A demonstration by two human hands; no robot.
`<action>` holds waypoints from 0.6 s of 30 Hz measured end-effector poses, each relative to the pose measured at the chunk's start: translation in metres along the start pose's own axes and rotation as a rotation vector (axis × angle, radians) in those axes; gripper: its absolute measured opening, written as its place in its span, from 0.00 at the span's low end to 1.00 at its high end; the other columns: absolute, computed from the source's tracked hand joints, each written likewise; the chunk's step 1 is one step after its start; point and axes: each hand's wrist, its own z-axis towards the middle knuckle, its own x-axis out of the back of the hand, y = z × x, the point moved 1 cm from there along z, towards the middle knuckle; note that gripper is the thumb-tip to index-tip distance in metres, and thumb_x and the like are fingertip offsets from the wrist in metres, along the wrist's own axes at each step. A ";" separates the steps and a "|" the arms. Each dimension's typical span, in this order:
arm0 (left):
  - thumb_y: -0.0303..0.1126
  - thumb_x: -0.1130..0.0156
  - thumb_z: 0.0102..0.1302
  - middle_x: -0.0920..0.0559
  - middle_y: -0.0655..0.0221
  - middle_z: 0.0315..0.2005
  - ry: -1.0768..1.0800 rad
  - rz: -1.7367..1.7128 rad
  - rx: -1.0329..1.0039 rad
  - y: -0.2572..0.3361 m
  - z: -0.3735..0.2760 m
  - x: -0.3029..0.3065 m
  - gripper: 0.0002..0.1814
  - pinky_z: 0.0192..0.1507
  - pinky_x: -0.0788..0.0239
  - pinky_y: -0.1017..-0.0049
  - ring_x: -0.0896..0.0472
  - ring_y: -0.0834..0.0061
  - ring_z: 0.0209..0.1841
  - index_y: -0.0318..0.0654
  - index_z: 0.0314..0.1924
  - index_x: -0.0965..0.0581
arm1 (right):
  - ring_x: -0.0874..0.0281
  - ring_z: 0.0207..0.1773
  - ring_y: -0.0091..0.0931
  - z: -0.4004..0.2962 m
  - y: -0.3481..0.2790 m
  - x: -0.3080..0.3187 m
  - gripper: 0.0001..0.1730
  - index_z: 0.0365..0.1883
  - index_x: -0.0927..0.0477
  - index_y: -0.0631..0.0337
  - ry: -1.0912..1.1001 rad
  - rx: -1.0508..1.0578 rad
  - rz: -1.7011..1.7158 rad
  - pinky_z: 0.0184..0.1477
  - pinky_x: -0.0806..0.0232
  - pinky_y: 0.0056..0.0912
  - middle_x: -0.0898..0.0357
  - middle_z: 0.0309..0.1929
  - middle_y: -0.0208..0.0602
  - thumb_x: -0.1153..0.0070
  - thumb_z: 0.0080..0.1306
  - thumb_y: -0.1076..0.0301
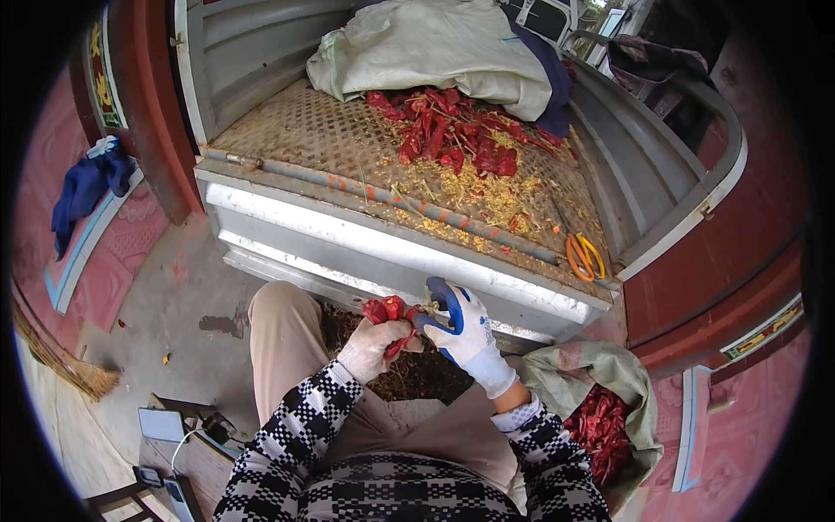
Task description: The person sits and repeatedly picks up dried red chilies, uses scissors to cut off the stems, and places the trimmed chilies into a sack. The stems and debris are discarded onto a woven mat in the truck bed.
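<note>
My left hand (pixel 373 349), in a pale cloth glove, holds a small bunch of dried red chili peppers (pixel 393 305). Just to the right, my right hand (pixel 464 326) wears a white glove with blue-coated fingers. Its thumb and fingertips close around pale stems (pixel 432 307) at the end of the bunch. Both hands are above my lap, in front of the lowered metal tailgate (pixel 391 238) of a cargo bed. On the bed's rusty floor (pixel 280 134) lies a heap of red chili peppers (pixel 450 130), with yellow seeds (pixel 496 196) scattered around it.
A white woven sack (pixel 424 49) covers the back of the heap. Orange-and-yellow-handled scissors (pixel 585 256) lie at the bed's right corner. An open green sack (pixel 642 391) of red peppers (pixel 597 434) stands at my right. To my left are a small table (pixel 189 466) with a phone (pixel 162 424) and a straw broom (pixel 91 375).
</note>
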 end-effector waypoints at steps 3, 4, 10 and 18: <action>0.25 0.42 0.60 0.19 0.63 0.38 0.003 0.014 -0.014 -0.006 0.001 0.000 0.16 0.40 0.21 0.70 0.18 0.72 0.37 0.33 0.49 0.27 | 0.23 0.42 0.46 0.003 0.007 -0.008 0.22 0.49 0.19 0.58 -0.117 0.003 0.104 0.45 0.29 0.44 0.21 0.39 0.46 0.36 0.53 0.71; 0.25 0.41 0.60 0.19 0.64 0.38 0.009 0.015 -0.002 -0.004 0.001 -0.003 0.16 0.40 0.21 0.70 0.18 0.72 0.37 0.33 0.49 0.27 | 0.23 0.42 0.46 0.003 0.005 -0.007 0.22 0.49 0.19 0.58 -0.094 0.074 0.090 0.45 0.29 0.44 0.21 0.38 0.46 0.37 0.53 0.72; 0.27 0.37 0.60 0.19 0.68 0.29 0.014 0.168 0.091 -0.006 -0.002 -0.002 0.08 0.34 0.25 0.77 0.20 0.77 0.30 0.35 0.40 0.23 | 0.23 0.38 0.45 0.004 -0.004 -0.008 0.17 0.43 0.19 0.59 -0.064 0.275 -0.236 0.43 0.30 0.47 0.20 0.35 0.45 0.38 0.54 0.68; 0.25 0.38 0.59 0.24 0.70 0.20 0.008 0.231 0.094 -0.005 -0.003 -0.002 0.04 0.25 0.35 0.75 0.28 0.78 0.21 0.35 0.33 0.24 | 0.24 0.35 0.27 -0.015 0.015 -0.011 0.12 0.48 0.22 0.65 -0.196 -0.335 0.418 0.37 0.31 0.30 0.19 0.39 0.38 0.52 0.71 0.69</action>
